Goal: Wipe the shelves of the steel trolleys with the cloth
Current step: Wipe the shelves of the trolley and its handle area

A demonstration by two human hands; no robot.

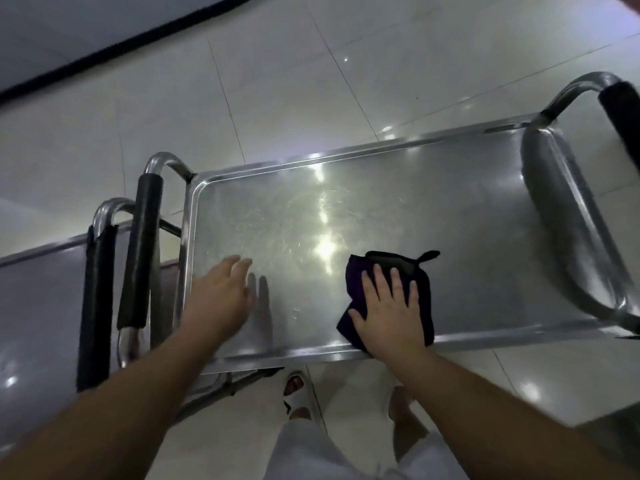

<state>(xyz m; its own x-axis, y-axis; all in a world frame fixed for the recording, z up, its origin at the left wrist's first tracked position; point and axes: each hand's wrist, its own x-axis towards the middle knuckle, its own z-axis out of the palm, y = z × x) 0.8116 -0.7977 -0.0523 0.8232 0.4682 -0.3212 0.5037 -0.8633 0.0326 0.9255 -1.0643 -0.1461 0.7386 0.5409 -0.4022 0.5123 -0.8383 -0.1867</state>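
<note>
A steel trolley's top shelf (450, 209) fills the middle of the head view, shiny with light glare. A dark purple cloth (388, 271) lies on the shelf near its front edge. My right hand (388, 306) presses flat on the cloth with fingers spread. My left hand (221, 292) hovers over or rests on the shelf's left part, fingers straight, holding nothing. Its reflection shows in the steel.
A second steel trolley (41, 289) stands at the left, its black-padded handle (97, 306) beside the first trolley's handle (140, 251). Another padded handle (620, 116) rises at the right. Tiled floor surrounds, and my sandalled feet (298, 396) stand below the shelf's front edge.
</note>
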